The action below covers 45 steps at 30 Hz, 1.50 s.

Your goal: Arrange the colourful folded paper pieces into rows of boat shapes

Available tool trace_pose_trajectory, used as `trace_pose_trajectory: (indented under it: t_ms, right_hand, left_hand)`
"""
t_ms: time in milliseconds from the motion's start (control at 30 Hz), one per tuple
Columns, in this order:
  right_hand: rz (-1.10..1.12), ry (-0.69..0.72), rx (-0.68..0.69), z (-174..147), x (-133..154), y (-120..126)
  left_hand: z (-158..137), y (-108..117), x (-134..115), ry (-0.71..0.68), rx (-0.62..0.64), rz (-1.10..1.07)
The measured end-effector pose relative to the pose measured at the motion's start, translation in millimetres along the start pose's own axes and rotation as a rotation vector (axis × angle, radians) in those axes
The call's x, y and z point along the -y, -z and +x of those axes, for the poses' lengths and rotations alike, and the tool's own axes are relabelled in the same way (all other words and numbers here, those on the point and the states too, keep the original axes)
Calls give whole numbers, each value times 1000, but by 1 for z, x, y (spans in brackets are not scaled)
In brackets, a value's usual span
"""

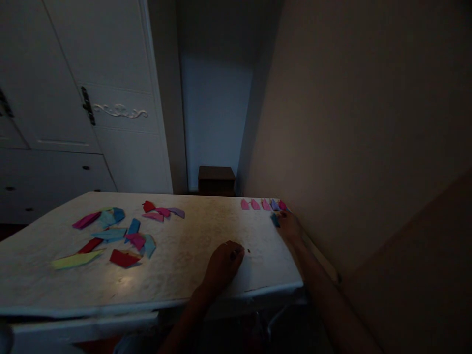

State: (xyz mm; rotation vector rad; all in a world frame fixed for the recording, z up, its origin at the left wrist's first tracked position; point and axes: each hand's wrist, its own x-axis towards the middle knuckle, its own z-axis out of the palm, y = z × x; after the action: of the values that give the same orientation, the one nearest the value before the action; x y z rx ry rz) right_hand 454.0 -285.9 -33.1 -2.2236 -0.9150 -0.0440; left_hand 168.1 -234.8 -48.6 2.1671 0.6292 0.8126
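Far left on the desk [199,223]: loose folded pieces, paper by the look. Yellow-green piece [77,259] nearest the front edge, red piece [125,258] to its right, light blue piece [109,234] and blue piece [133,226] behind, several overlapping. Pulling one out could drag its neighbour, since they lie across each other. Beyond, a smaller group ends in a purple piece [178,212]. Middle: left hand [223,261] low over the desk, fingers curled; can't tell if that grip has anything inside. Small dark speck [249,250] just beside it. Right: along the far edge, a row of three pink pieces [255,204], then a violet piece [275,204] and a magenta piece [282,205] at the corner. Right hand [291,227] just in front, grip narrow, holding a teal piece [275,220] by the fingertips. Main risk, I'd say: knuckles so near the row's end could nudge the magenta one over the edge. Dim light makes misjudging that gap likelier.
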Motion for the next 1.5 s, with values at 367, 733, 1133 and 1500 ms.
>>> trace_pose_trajectory:
  t_ms: [367,733,1133,1500]
  right_hand:
    - [-648,95,143,-48,30,-10]
    - [-738,29,142,-38,37,-11]
    - [-690,29,8,-46,35,-16]
    - [-466,532,143,-58,43,-24]
  left_hand:
    - [-3,2,-3,-29,36,38]
    - [-5,-1,0,-74,36,25]
    - [-5,-1,-1,-47,65,25]
    - [-6,-1,-2,-58,55,53]
